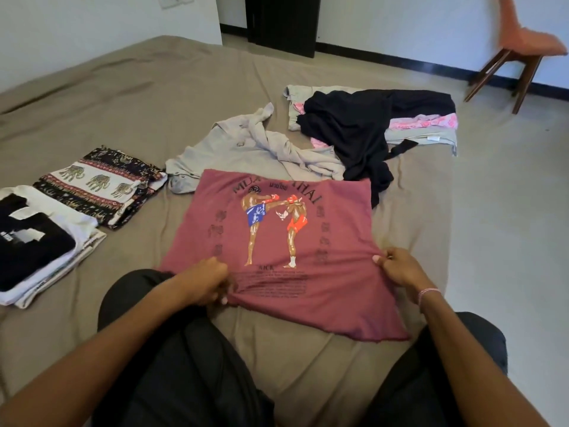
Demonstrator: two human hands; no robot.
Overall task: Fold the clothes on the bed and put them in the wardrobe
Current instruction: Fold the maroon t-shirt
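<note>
A maroon T-shirt (335,241) with a print of two kickboxers lies spread on the bed (129,112) right in front of me. My left hand (206,280) grips a bunch of its fabric at the left side. My right hand (400,268) pinches the fabric at the right side. Behind the T-shirt a crumpled grey shirt (246,149) and a black garment (357,131) lie unfolded. The black garment lies partly over a pile of pink and grey clothes (425,126).
At the left of the bed lie folded elephant-print trousers (98,183) and a folded stack with a black and white top (34,241). My knees in black trousers rest at the bed's near edge. An orange chair (517,47) stands on the floor at the far right, by a dark door (283,23).
</note>
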